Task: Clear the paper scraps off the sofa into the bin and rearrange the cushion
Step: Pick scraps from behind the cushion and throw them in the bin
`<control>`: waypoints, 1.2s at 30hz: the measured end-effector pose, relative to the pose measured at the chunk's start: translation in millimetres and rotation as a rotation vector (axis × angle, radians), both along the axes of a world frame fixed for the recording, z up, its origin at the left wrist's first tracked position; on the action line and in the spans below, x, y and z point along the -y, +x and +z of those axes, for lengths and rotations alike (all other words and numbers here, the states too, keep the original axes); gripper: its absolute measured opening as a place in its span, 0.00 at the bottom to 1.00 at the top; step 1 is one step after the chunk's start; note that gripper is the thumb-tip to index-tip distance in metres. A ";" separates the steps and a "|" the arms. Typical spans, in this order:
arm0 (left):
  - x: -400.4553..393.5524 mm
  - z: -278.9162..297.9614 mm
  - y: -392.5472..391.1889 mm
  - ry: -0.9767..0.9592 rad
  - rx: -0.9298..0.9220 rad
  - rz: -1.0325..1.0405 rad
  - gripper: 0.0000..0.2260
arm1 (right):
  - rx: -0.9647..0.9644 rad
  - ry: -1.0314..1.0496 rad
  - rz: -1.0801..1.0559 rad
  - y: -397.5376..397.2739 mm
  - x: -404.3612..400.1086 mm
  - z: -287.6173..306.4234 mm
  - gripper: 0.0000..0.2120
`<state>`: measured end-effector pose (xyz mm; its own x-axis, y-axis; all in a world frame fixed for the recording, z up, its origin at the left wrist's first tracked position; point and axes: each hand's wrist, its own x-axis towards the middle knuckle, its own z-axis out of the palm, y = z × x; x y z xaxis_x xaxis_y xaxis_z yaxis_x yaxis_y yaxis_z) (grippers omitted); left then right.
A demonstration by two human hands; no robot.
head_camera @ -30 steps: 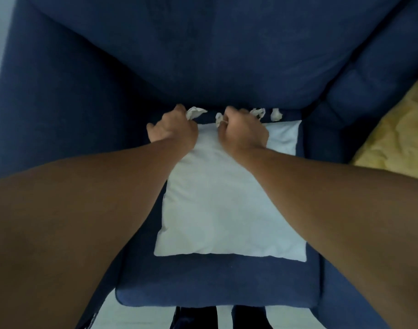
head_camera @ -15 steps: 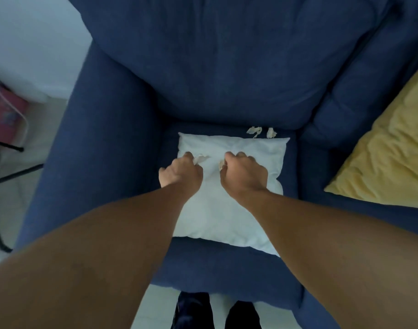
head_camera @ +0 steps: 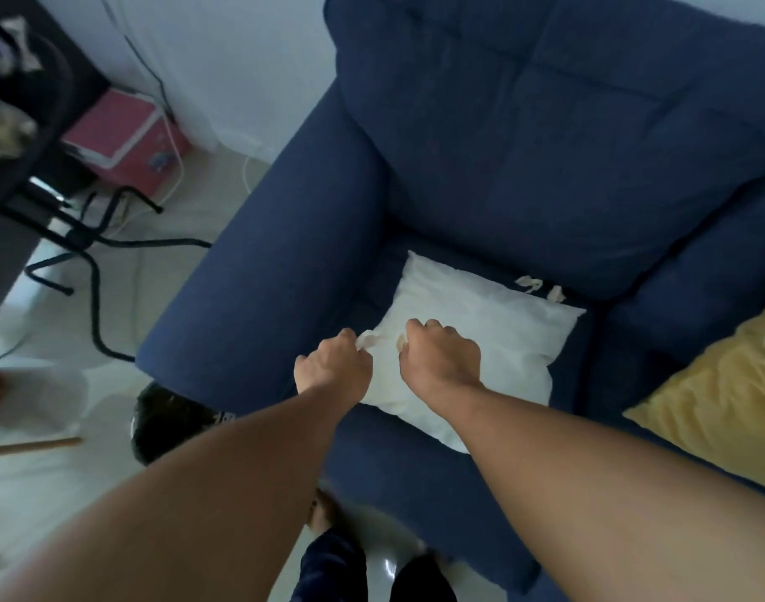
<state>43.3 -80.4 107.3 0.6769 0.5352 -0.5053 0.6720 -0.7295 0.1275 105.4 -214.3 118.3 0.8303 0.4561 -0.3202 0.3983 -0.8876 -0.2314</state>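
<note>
A white cushion [head_camera: 493,332] lies flat on the seat of the dark blue sofa [head_camera: 545,145]. My left hand [head_camera: 332,367] hovers over the cushion's left edge, closed on a crumpled paper scrap [head_camera: 367,338]. Just to its right, my right hand [head_camera: 441,362] is a fist above the cushion with a bit of paper [head_camera: 401,341] showing at the thumb. Two loose paper scraps [head_camera: 541,288] rest on the seat behind the cushion, against the backrest. A dark bin [head_camera: 172,421] stands on the floor by the sofa's left front corner, partly hidden by my left forearm.
A yellow cushion [head_camera: 719,406] lies on the seat to the right. On the floor at left are black chair legs [head_camera: 93,254], a pink box [head_camera: 124,141], white cables, a translucent tub [head_camera: 33,397] and a wooden stick [head_camera: 28,446]. My feet stand below the sofa front.
Both hands have pulled back from the rear of the seat with paper in them and shifted left over the cushion. My view has swung left, bringing the floor and bin into sight.
</note>
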 end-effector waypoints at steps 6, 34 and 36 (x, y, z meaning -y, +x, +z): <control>-53.2 1.8 -90.2 0.014 -0.065 0.205 0.09 | 0.012 0.035 0.187 -51.1 -74.8 1.9 0.07; -322.2 -78.5 -320.0 -0.159 -0.031 0.670 0.18 | -0.263 -0.127 0.530 -248.5 -315.4 -58.8 0.06; -325.0 -86.5 -323.1 -0.197 -0.017 0.625 0.25 | -0.264 -0.137 0.514 -249.5 -321.6 -63.2 0.06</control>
